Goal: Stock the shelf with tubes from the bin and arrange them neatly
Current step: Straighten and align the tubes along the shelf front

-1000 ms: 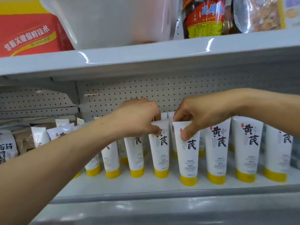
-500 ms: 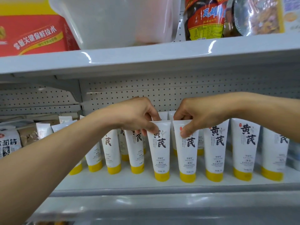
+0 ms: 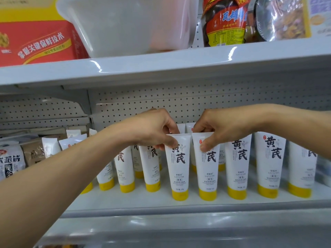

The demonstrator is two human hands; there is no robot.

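Several white tubes with yellow caps stand cap-down in rows on the white shelf (image 3: 161, 203). My left hand (image 3: 152, 129) pinches the top edge of one front-row tube (image 3: 179, 169). Right beside it, my right hand (image 3: 222, 127) pinches the top of the neighbouring tube (image 3: 207, 172). Both tubes stand upright on the shelf, level with the front row. More tubes (image 3: 270, 163) line up to the right, and others (image 3: 125, 167) stand behind my left forearm. A translucent white bin (image 3: 125, 24) sits on the shelf above.
A red and yellow box (image 3: 35, 36) stands left of the bin. Packaged foods (image 3: 225, 22) fill the upper shelf's right side. Bagged goods (image 3: 10, 161) lie at the far left of the tube shelf. A pegboard back wall (image 3: 179, 104) closes the rear.
My left hand has drawn its tube forward into line with the tube in my right hand. The view has shifted slightly down and right.
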